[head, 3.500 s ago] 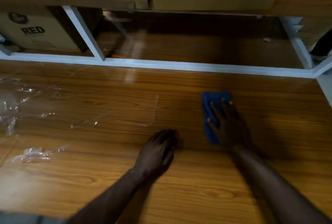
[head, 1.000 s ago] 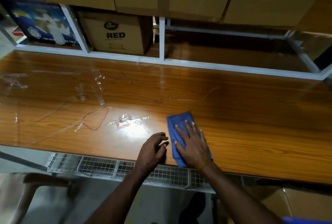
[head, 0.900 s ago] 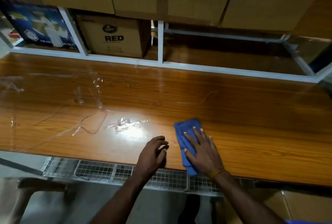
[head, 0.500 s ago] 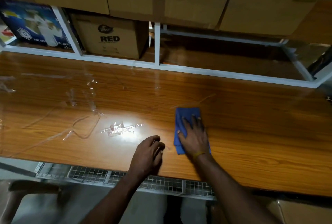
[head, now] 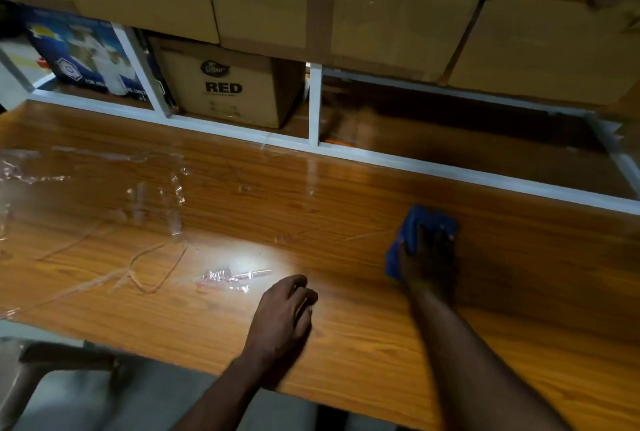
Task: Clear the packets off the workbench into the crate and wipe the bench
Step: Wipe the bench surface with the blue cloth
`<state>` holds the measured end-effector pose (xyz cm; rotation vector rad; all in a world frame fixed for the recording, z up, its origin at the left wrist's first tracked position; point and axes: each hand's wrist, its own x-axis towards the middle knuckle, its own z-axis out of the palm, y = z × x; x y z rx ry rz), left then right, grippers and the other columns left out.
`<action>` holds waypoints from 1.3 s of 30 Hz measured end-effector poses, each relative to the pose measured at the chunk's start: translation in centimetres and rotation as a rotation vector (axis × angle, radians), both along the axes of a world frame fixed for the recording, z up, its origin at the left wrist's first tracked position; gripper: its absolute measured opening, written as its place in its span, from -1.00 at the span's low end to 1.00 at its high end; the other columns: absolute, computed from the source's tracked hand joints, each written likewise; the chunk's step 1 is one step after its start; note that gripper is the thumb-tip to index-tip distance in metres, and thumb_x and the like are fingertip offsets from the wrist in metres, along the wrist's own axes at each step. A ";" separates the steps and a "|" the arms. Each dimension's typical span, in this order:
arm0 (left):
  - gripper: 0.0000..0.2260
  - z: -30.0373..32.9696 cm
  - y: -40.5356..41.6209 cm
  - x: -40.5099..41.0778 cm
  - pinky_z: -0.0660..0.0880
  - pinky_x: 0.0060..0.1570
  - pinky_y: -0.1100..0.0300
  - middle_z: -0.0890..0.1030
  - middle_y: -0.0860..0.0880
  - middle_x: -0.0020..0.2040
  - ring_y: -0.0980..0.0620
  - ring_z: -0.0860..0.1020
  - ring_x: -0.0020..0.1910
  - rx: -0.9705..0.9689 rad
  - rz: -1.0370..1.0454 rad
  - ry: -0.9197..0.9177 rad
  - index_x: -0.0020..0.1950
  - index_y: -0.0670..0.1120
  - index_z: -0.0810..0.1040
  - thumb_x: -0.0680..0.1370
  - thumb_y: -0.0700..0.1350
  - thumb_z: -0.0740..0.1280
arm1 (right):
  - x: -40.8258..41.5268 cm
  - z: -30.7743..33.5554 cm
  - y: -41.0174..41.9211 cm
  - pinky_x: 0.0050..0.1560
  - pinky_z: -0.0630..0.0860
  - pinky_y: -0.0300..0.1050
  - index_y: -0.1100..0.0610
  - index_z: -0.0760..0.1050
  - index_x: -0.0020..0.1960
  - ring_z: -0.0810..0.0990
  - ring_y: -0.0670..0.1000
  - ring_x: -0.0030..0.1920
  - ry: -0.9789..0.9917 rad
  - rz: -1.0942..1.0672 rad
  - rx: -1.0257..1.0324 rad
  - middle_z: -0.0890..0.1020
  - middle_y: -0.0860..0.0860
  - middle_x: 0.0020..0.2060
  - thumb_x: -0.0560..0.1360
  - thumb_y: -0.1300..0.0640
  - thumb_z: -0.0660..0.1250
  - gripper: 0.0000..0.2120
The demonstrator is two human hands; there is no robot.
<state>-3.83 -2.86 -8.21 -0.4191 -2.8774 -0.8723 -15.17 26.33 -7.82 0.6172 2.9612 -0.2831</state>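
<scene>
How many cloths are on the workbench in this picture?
1. The blue cloth lies on the right part of the workbench, pressed flat under the right hand. No other cloth shows.

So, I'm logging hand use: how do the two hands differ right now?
The right hand lies flat on the blue cloth, reached far across the workbench. The left hand holds nothing, fingers curled under, near the front edge. Both rest on the bench.
</scene>
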 end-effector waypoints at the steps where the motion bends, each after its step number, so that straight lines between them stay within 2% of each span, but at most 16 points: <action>1: -0.84 0.1 0.0 0.0 0.42 0.08 0.17 0.50 0.02 0.23 0.01 0.51 0.14 -0.013 -0.001 0.005 0.09 0.05 0.57 0.53 -0.04 0.30 | -1.5 0.2 -1.5 0.48 0.07 0.24 -0.11 0.08 0.56 -0.01 0.21 0.55 0.026 0.038 -0.013 0.08 0.11 0.57 0.55 -0.29 0.06 -0.37; 3: -0.85 0.5 0.0 0.2 0.40 0.10 0.18 0.51 0.03 0.23 0.04 0.49 0.16 -0.031 0.021 0.017 0.08 0.05 0.57 0.55 -0.03 0.28 | -3.4 0.3 -5.4 0.49 0.05 0.24 -0.11 0.11 0.55 -0.04 0.20 0.56 0.060 0.153 -0.036 0.07 0.10 0.57 0.55 -0.28 0.08 -0.38; 6: -0.87 0.9 -0.1 0.5 0.40 0.10 0.16 0.52 0.03 0.18 0.03 0.49 0.13 -0.054 0.100 0.027 0.04 0.04 0.58 0.53 -0.05 0.29 | -2.9 0.4 -10.9 0.51 -0.10 0.19 -0.17 -0.01 0.56 -0.15 0.13 0.57 0.024 0.429 -0.051 -0.05 0.02 0.59 0.57 -0.29 0.02 -0.39; 8: -0.86 1.0 -0.3 1.0 0.41 0.06 0.14 0.52 0.02 0.14 0.02 0.48 0.07 -0.069 0.171 0.035 0.03 0.04 0.57 0.51 -0.04 0.27 | -0.9 0.6 -12.2 0.51 -0.18 0.15 -0.22 -0.08 0.55 -0.19 0.09 0.57 0.006 0.597 -0.036 -0.11 -0.03 0.59 0.56 -0.30 -0.03 -0.40; 10: -0.85 1.0 -0.5 1.6 0.42 -0.03 0.12 0.51 0.03 0.08 0.01 0.48 -0.02 -0.065 0.237 0.031 0.02 0.04 0.57 0.50 -0.03 0.26 | 1.3 0.6 -11.3 0.51 -0.24 0.09 -0.26 -0.11 0.55 -0.23 0.04 0.57 0.012 0.668 -0.050 -0.17 -0.08 0.58 0.55 -0.30 -0.05 -0.40; 12: -0.84 0.8 -0.7 2.0 0.44 -0.10 0.12 0.49 0.05 0.04 0.03 0.48 -0.10 -0.066 0.284 0.013 0.04 0.06 0.56 0.51 -0.01 0.25 | 2.6 0.5 -9.2 0.51 -0.23 0.08 -0.28 -0.14 0.54 -0.24 0.02 0.56 0.015 0.651 -0.057 -0.21 -0.12 0.57 0.56 -0.31 -0.05 -0.41; 14: -0.83 0.7 -0.9 2.3 0.46 -0.13 0.12 0.49 0.06 0.01 0.05 0.48 -0.13 -0.068 0.311 0.002 0.05 0.07 0.57 0.52 0.00 0.25 | 1.6 0.4 -7.1 0.52 -0.12 0.12 -0.28 -0.14 0.54 -0.18 0.04 0.57 0.036 0.591 -0.031 -0.18 -0.10 0.57 0.57 -0.31 -0.05 -0.42; 18: -0.83 0.6 -1.2 2.4 0.46 -0.12 0.14 0.49 0.05 -0.01 0.07 0.45 -0.13 -0.072 0.341 -0.001 0.05 0.08 0.57 0.53 0.01 0.24 | -4.9 0.1 -7.4 0.47 0.13 0.23 -0.13 0.16 0.53 0.04 0.16 0.55 0.138 0.420 0.008 0.13 0.07 0.56 0.56 -0.27 0.08 -0.42; 20: -0.84 0.7 -1.1 2.3 0.44 -0.11 0.16 0.48 0.07 0.00 0.07 0.46 -0.13 -0.076 0.353 -0.004 0.06 0.09 0.57 0.54 0.02 0.24 | -9.3 0.1 -9.5 0.46 0.14 0.27 -0.09 0.18 0.53 0.06 0.19 0.55 0.123 0.371 -0.012 0.16 0.11 0.55 0.56 -0.27 0.09 -0.42; 26: -0.83 0.5 -1.7 2.1 0.46 -0.09 0.18 0.45 0.09 0.03 0.09 0.46 -0.09 -0.072 0.377 -0.025 0.10 0.12 0.54 0.55 0.05 0.24 | -17.1 0.3 -17.7 0.48 -0.02 0.29 -0.13 0.04 0.56 -0.09 0.21 0.56 0.048 0.589 -0.019 0.03 0.09 0.58 0.56 -0.29 0.05 -0.37; 32: -0.83 0.2 -2.4 0.7 0.40 -0.06 0.19 0.47 0.08 0.02 0.05 0.48 -0.09 -0.065 0.430 -0.013 0.08 0.09 0.57 0.53 0.03 0.27 | -12.1 0.2 -17.4 0.51 0.04 0.21 -0.20 0.02 0.55 -0.03 0.13 0.57 0.087 0.919 0.014 0.05 0.01 0.58 0.54 -0.31 -0.01 -0.39; 35: -0.84 0.5 -2.4 -0.8 0.39 -0.01 0.19 0.48 0.08 0.04 0.04 0.49 -0.04 -0.080 0.433 -0.012 0.07 0.09 0.57 0.54 0.02 0.26 | -10.1 -0.4 -13.5 0.46 0.19 0.21 -0.19 0.11 0.54 0.10 0.14 0.55 0.193 0.872 0.023 0.17 0.02 0.55 0.53 -0.30 0.01 -0.41; 39: -0.80 1.0 -2.4 -2.4 0.40 0.06 0.16 0.47 0.04 0.11 0.04 0.46 0.08 -0.100 0.421 0.005 0.13 0.05 0.55 0.54 0.00 0.25 | -14.2 -0.5 -12.9 0.45 0.19 0.23 -0.14 0.18 0.52 0.15 0.18 0.53 0.189 0.749 0.008 0.25 0.07 0.52 0.54 -0.26 0.16 -0.41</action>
